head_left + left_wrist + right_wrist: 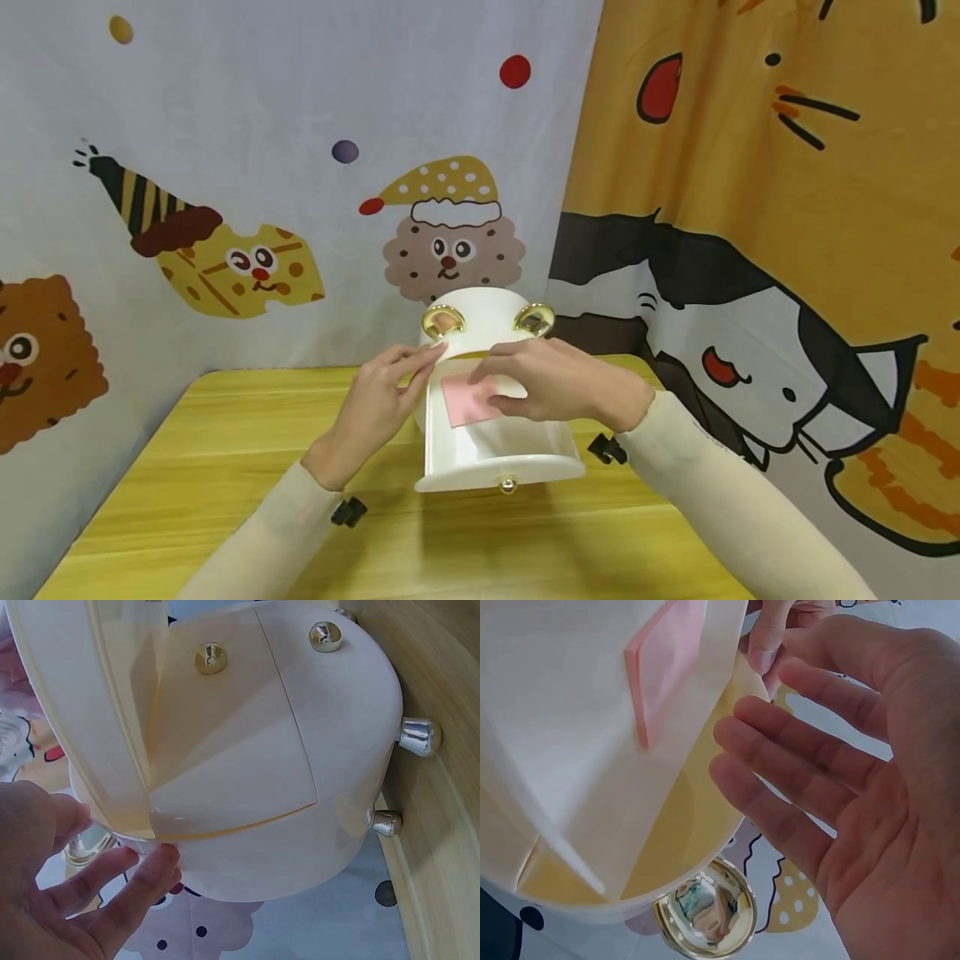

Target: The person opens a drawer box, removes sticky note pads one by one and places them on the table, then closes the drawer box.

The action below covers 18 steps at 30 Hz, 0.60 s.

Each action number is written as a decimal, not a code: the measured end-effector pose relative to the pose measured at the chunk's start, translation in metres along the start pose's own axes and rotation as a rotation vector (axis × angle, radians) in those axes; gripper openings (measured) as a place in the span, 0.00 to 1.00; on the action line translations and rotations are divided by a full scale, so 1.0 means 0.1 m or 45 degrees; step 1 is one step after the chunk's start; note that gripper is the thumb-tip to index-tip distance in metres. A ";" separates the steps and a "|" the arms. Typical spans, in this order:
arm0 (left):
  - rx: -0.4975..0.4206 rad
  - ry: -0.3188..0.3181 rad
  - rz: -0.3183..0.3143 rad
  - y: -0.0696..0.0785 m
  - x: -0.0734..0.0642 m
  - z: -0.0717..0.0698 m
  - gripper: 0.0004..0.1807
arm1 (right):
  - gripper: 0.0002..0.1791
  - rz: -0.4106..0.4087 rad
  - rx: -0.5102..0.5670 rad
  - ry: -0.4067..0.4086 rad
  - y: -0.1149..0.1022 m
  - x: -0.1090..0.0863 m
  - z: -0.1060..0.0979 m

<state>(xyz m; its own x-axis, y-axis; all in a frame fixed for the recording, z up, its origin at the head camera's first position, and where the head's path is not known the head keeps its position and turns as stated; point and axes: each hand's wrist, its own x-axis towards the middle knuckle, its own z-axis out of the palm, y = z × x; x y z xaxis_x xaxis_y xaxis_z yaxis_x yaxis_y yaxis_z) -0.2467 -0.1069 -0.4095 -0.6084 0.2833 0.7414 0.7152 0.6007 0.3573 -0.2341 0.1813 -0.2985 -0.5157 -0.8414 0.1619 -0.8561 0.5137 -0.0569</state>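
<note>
Pink pad (460,407) inside white container (480,474), just apart from right grip (558,379)

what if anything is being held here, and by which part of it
The left hand pinches the white box by its rim, beside the open drawer; the right hand holds nothing.

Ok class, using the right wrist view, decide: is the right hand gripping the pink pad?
No, a clear gap shows between the right hand, its fingers loosely extended, and the pink pad.
</note>
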 end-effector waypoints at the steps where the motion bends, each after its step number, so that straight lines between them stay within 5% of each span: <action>1: 0.000 0.001 -0.002 0.00 0.00 0.00 0.20 | 0.16 0.001 0.003 -0.010 0.00 0.01 0.00; 18: -0.016 -0.007 -0.015 0.02 0.00 -0.02 0.21 | 0.28 0.005 0.104 -0.276 0.00 0.29 0.07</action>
<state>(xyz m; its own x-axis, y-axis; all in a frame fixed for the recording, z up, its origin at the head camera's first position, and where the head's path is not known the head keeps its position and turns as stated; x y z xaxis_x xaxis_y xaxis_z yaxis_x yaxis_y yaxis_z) -0.2440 -0.1071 -0.4077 -0.6188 0.2801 0.7339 0.7119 0.5948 0.3733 -0.2493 0.1558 -0.3008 -0.5066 -0.8605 -0.0537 -0.8497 0.5089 -0.1379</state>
